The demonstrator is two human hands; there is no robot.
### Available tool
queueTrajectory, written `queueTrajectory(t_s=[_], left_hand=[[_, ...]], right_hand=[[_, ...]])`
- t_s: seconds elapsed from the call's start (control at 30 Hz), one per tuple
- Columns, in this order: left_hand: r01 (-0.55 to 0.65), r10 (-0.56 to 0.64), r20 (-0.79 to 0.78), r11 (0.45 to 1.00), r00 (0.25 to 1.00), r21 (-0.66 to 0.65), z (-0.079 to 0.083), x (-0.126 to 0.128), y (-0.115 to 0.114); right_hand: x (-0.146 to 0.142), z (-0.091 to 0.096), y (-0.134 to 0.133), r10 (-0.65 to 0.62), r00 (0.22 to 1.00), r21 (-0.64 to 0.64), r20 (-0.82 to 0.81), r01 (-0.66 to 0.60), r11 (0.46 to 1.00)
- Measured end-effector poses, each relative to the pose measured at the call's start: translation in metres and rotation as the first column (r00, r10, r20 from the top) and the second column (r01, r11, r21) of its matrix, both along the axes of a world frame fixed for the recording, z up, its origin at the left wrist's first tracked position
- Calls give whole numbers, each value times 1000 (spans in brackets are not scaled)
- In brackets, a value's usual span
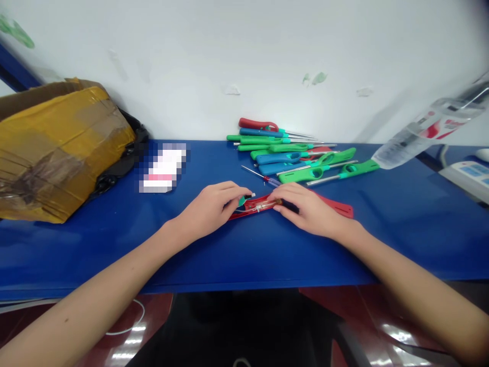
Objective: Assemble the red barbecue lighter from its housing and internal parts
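A red lighter shell half point(250, 205) lies on the blue table between my hands, its inside facing up with small white and metal parts in it. My left hand point(217, 208) is closed in a pinch on a small teal and black lighter part point(246, 197), just above the left end of the shell. My right hand point(303, 206) is curled over the shell's right portion, fingers closed around a brown and black piece point(284, 204). Another red shell piece point(340, 207) shows beyond my right wrist. Behind my hands lies a screwdriver point(269, 180) with a clear purple-red handle.
Several long-necked lighters, including a green lighter point(296, 174), are piled against the white wall. A taped cardboard box point(64, 148) with a black bag stands left, near a blurred white item point(164, 168). A water bottle point(420, 132) and white device point(471, 176) are right.
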State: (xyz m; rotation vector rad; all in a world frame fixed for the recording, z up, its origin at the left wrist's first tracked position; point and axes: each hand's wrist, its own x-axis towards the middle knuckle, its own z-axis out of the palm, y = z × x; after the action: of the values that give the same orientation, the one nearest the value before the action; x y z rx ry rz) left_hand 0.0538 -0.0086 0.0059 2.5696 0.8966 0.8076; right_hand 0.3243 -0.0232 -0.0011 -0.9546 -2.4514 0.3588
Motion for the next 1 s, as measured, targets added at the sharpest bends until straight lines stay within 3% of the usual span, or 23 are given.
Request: queueTrajectory(t_s=[0.33,0.63,0.9,1.0], left_hand=[[-44,45,-92,999,995,16,2,-1,0],[-60,47,-79,984,996,-168,7,-3,4],[-105,127,29,911,991,-398,4,-2,8],[-125,149,24,896,989,-425,3,-1,10]], right_hand=[[0,-1,0,0,1000,0,-5,0,1000],[1,-2,1,-1,1000,2,-4,1,1000],[2,-3,2,3,1000,-1,3,-3,1000],[2,-2,1,0,1000,-4,-1,0,1000]])
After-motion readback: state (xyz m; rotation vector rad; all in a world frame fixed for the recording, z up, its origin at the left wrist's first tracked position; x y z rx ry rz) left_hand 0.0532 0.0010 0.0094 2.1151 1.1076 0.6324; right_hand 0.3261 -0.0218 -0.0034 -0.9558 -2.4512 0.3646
